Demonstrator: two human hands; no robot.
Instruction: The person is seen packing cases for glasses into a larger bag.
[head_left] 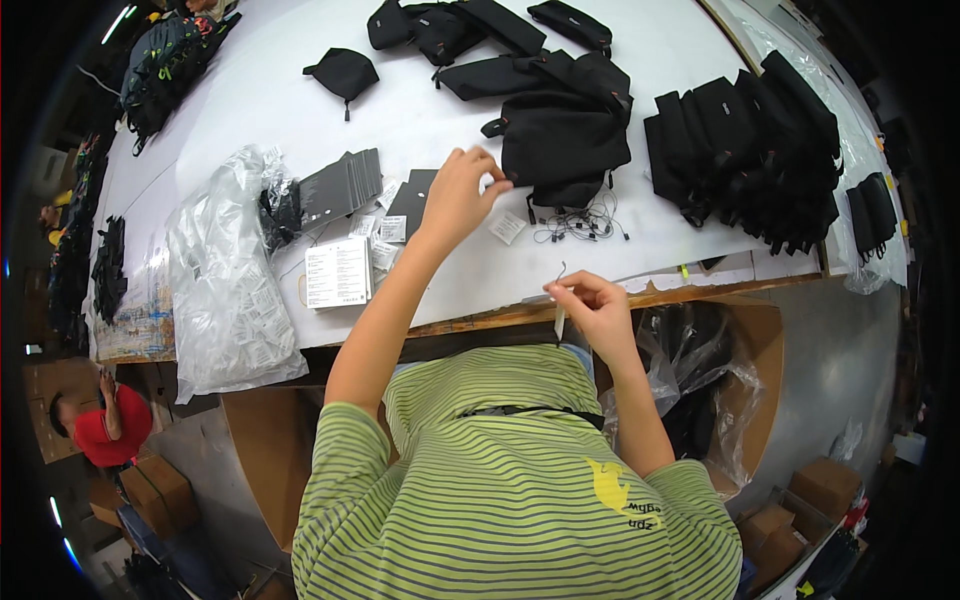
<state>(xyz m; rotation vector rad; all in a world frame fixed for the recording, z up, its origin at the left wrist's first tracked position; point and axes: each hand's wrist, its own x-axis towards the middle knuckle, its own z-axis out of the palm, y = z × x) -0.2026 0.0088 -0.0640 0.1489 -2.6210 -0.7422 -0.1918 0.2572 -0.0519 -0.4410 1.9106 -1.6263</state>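
My left hand (462, 198) reaches over the table, its thumb and forefinger closed at the left edge of a black fabric pouch (565, 138). This pouch lies on top of other black pouches. Close to the table's front edge, my right hand (596, 312) pinches a small white tag (559, 322), and a bit of dark string pokes up above the fingertips. Between the hands and the pouch lies a tangle of thin black strings (585, 222). A small white printed label (507, 228) rests beside the strings.
Left of my arm are a stack of white printed cards (337, 273), dark grey cards (342, 188) and a clear plastic bag of labels (228, 290). Black pouches (740, 140) are piled at right. A lone pouch (345, 75) lies farther back. Cardboard boxes (755, 370) stand below the table edge.
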